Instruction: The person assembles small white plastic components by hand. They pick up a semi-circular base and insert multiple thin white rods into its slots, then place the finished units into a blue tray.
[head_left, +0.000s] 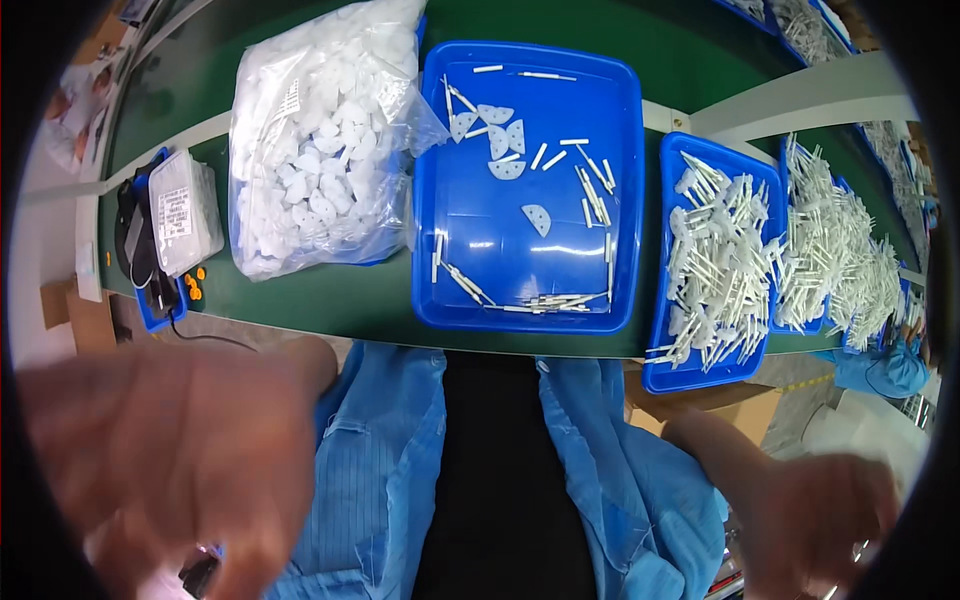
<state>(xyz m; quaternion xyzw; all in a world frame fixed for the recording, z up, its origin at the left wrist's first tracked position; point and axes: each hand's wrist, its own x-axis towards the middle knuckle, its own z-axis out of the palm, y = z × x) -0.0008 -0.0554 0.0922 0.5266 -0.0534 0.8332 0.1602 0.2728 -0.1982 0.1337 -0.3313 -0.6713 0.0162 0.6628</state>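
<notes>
Close to the camera at the lower left, my left hand (180,460) is smeared by motion. My right hand (815,515), also blurred, hangs at the lower right, below the table's front edge. Both hands are away from the parts, and I cannot make out their fingers or anything in them. In front of me lies a blue tray (480,240) with several thin white sticks (590,195) along its sides. White half-round pieces with small holes (507,169) sit in its upper left, and a single half-round piece (537,220) lies near the middle.
A clear plastic bag (330,170) full of white half-round pieces stands left of the tray. Blue trays (655,372) heaped with white stick assemblies (715,260) line the right. Far left are a white box (185,215) and small orange parts (195,285). Another person's blue sleeve (880,372) shows at right.
</notes>
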